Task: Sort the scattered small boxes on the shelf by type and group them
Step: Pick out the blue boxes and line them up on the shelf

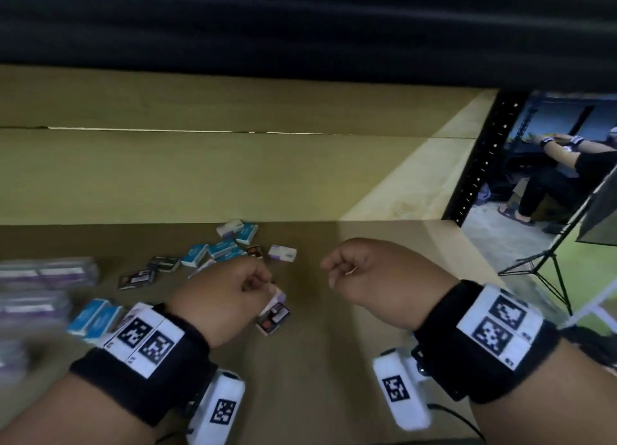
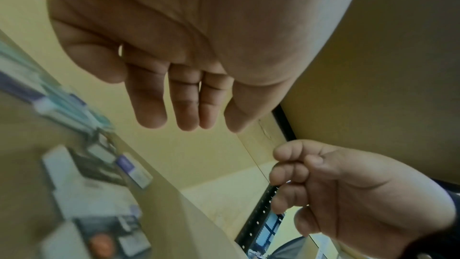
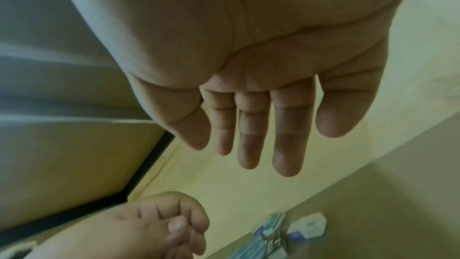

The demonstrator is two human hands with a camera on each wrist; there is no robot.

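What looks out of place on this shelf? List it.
Nothing looks damaged, but the types are mixed: teal boxes, dark boxes and a purple-white box lie jumbled at different angles mid-shelf. By the left hand, another dark box sits skewed with a pale box overlapping its far end.

Motion blur smears the purple and white stacks (image 1: pixel 40 287) at the head view's left edge, so their print is unreadable. The left hand (image 1: pixel 223 297) covers part of a small box (image 1: pixel 273 316) beneath it. Labels on the scattered boxes (image 1: pixel 213 251) are too small to read.
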